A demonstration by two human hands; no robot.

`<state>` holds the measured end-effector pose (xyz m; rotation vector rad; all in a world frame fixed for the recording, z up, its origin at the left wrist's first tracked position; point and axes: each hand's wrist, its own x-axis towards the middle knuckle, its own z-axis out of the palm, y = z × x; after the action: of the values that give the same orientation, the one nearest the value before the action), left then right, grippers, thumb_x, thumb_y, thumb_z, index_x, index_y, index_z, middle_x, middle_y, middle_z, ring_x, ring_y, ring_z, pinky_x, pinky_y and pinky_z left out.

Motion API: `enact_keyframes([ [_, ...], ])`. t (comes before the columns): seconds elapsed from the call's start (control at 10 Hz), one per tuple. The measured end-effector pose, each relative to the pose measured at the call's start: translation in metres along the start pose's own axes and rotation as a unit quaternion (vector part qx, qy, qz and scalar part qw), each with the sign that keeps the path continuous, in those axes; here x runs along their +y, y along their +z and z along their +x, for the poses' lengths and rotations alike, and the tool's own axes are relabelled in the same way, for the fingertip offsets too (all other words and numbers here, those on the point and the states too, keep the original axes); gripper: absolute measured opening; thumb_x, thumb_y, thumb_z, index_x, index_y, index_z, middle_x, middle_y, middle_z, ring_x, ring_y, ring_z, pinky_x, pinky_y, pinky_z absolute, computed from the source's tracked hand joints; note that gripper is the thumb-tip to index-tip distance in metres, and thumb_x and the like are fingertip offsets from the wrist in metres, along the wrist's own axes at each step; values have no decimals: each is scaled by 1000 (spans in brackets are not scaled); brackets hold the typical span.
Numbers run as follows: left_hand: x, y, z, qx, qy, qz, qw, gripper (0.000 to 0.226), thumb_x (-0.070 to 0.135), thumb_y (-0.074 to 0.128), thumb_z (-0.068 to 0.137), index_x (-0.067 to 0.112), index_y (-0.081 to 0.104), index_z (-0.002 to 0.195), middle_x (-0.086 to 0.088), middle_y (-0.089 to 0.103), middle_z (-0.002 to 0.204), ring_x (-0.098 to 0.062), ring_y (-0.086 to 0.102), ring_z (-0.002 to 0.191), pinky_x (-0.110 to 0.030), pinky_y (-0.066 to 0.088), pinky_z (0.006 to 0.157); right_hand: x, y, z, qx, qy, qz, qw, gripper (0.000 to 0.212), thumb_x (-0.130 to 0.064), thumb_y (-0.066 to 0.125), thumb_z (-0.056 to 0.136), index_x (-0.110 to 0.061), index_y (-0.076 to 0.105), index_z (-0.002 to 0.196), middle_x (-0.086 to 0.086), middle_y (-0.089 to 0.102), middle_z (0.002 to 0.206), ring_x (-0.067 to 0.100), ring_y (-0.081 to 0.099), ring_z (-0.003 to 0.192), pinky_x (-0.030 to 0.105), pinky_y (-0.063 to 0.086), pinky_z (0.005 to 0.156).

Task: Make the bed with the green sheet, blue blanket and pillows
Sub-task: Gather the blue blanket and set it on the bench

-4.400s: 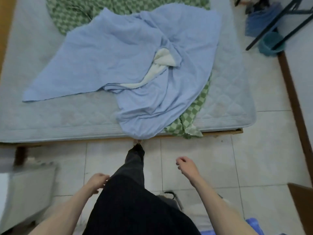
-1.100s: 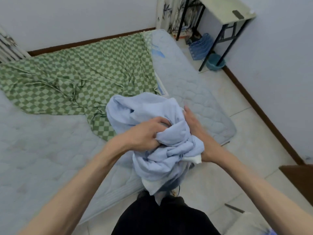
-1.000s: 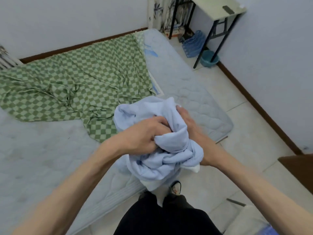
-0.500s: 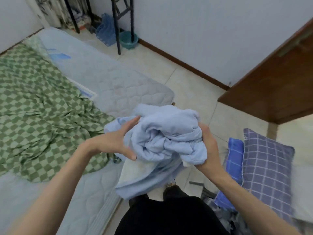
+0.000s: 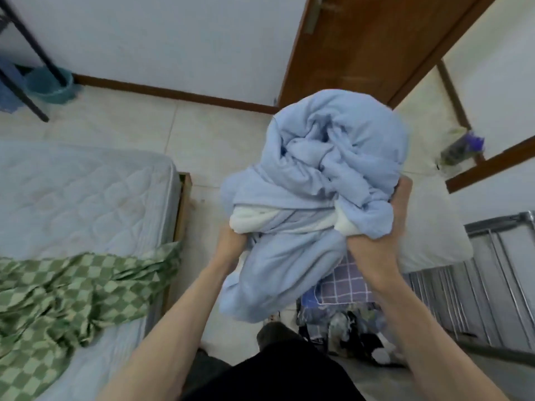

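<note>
The light blue blanket [image 5: 315, 180], bunched into a ball with a white lining showing, is held up in front of me above the floor, off the bed. My left hand [image 5: 231, 244] grips its lower left side and my right hand [image 5: 379, 241] clutches its right side. The green checked sheet [image 5: 72, 290] lies crumpled on the grey quilted mattress [image 5: 75, 195] at the left. A purple checked pillow [image 5: 344, 285] shows under the blanket, and a white pillow [image 5: 434, 233] lies at the right behind my right hand.
A brown wooden door [image 5: 370, 44] stands behind the blanket. A metal rack [image 5: 498, 273] is at the right. A teal bin [image 5: 49, 85] and black table legs [image 5: 26, 68] stand at the far left. A pile of clothes [image 5: 347, 328] lies on the tiled floor.
I gathered the blanket off the bed into a bundle and turned right, away from the bed. The bundle is now raised higher, toward the door and the pillows.
</note>
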<state>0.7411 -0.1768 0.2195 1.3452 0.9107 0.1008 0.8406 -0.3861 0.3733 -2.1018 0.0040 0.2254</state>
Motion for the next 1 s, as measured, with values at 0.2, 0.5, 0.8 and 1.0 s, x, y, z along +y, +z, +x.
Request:
enact_keyframes([
  [0.2, 131, 156, 49, -77, 147, 55, 985, 23, 24, 59, 97, 45, 67, 101, 24, 75, 90, -2, 72, 83, -21, 56, 64, 37, -130, 113, 175, -174, -14, 969, 57, -8, 66, 88, 2, 37, 136, 5, 51, 123, 14, 55, 105, 2, 33, 91],
  [0.5, 167, 367, 110, -299, 265, 269, 876, 42, 21, 62, 90, 12, 59, 131, 3, 64, 127, 4, 55, 108, -9, 40, 89, 160, -207, 189, 281, -220, -289, 889, 23, -29, 49, 93, -7, 55, 98, 16, 52, 100, 32, 50, 89, 42, 44, 73],
  [0.8, -24, 367, 174, -301, 1, 455, 838, 86, 34, 71, 95, 25, 18, 162, -5, 16, 170, -25, 13, 157, -47, 16, 126, 343, -87, 248, -102, -107, -560, 815, 23, -17, 72, 83, -27, 69, 103, 5, 68, 114, 30, 67, 97, 39, 58, 60],
  [1.0, -65, 346, 159, -326, -94, 383, 859, 76, 42, 66, 98, 33, 23, 161, 0, 21, 168, -21, 21, 155, -40, 29, 120, 372, -65, 246, -200, -53, -574, 793, 33, -13, 80, 73, -22, 72, 103, 9, 69, 112, 32, 67, 108, 44, 59, 67],
])
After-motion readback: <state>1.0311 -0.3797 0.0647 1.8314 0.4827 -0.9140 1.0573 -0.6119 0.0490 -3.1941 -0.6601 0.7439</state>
